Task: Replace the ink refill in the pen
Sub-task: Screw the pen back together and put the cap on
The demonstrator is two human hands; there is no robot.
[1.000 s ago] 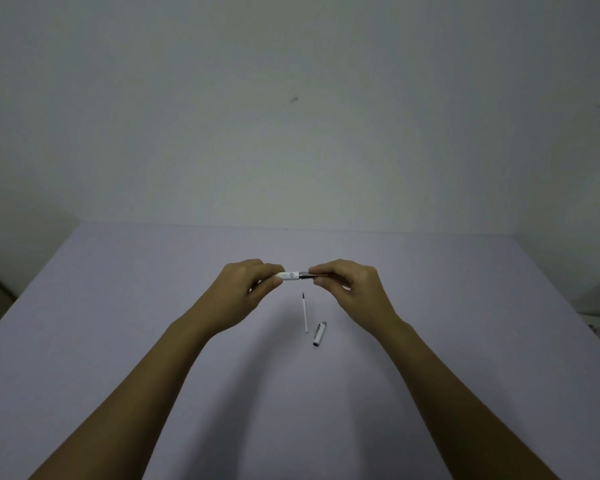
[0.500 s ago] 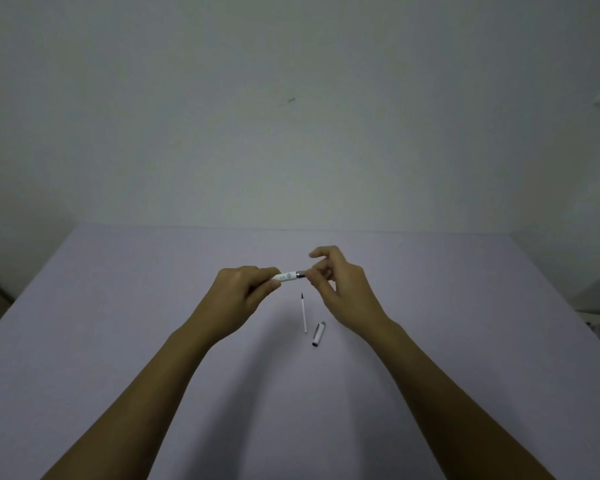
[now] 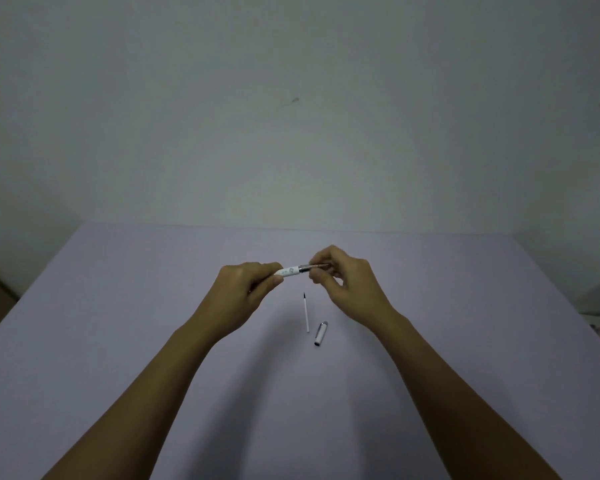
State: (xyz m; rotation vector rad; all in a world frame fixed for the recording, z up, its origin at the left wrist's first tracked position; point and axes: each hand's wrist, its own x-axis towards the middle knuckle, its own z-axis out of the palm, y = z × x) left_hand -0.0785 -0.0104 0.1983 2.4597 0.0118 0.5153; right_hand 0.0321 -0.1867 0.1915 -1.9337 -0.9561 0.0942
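Pale lilac table (image 3: 118,341), plain white wall (image 3: 291,150) behind with small dark smudge (image 3: 294,100).

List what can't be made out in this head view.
- Pen: its rear end is hidden inside the left hand; its tip is covered by the right hand.
- Print on the pen barrel: too small to read.
- Refill on the table: used or new cannot be told.
- Cap: its inside is dark.

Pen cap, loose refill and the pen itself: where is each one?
pen cap (image 3: 320,333): head view, middle of its white body, lying on the table.
ink refill (image 3: 306,315): head view, middle of its thin white tube.
pen (image 3: 291,271): head view, white barrel between the two hands.
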